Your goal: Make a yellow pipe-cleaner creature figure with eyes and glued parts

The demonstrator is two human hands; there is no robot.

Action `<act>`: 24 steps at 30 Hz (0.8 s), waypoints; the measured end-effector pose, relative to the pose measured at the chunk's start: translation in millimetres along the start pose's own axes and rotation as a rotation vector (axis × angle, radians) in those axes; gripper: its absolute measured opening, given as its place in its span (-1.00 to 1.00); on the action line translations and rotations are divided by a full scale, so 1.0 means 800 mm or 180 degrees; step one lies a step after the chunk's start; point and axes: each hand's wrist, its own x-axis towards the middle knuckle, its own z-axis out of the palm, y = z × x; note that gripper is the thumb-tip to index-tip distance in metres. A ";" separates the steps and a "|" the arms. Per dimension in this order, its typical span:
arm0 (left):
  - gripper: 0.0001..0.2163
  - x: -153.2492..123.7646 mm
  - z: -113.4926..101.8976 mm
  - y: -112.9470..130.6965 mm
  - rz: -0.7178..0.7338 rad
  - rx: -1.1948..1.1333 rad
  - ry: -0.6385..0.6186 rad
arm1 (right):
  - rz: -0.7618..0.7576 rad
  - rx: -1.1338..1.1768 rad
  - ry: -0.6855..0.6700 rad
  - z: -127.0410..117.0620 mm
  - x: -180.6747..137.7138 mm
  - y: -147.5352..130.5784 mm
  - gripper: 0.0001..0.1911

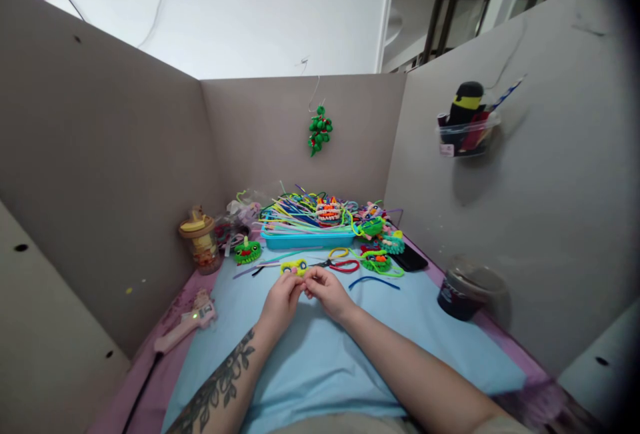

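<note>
Both hands meet over the middle of the blue cloth, fingertips pinched together. My left hand is closed, its thumb and fingers against a small fuzzy yellow pipe-cleaner piece with dark round eyes. My right hand pinches at the same spot; the exact part between its fingers is hidden. Just beyond my right hand lie scissors with red handles. A loose blue pipe cleaner rests to the right. Green pipe-cleaner figures sit on either side, one on the left and one on the right.
A blue tray heaped with pipe cleaners stands at the back. On the left are a lidded cup and a pink glue gun. To the right are a phone and a dark tub. Grey panels enclose three sides.
</note>
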 end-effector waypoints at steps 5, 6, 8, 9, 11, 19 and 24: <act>-0.79 -0.006 -0.004 -0.005 0.0426 0.0809 -0.0177 | 0.0459 0.0592 -0.0057 0.000 -0.001 -0.006 -0.68; -0.79 -0.007 -0.004 -0.006 0.0485 0.0945 -0.0203 | 0.0599 0.0706 -0.0118 -0.001 -0.002 -0.007 -0.66; -0.80 -0.009 -0.005 -0.008 0.0590 0.1130 -0.0244 | 0.0853 0.0832 -0.0222 -0.002 -0.002 -0.007 -0.64; -0.81 -0.009 -0.005 -0.009 0.0622 0.1179 -0.0248 | 0.0929 0.0846 -0.0245 -0.003 -0.002 -0.007 -0.63; -0.83 -0.008 -0.005 -0.012 0.0637 0.1191 -0.0234 | 0.0960 0.0839 -0.0207 -0.006 -0.001 -0.005 -0.63; -0.89 -0.004 0.000 -0.020 0.0342 0.0521 0.0086 | 0.0900 0.0904 -0.0112 -0.010 0.003 0.001 -0.66; -0.89 -0.004 -0.001 -0.019 0.0349 0.0334 0.0076 | 0.0854 0.0816 -0.0146 -0.012 0.003 0.001 -0.65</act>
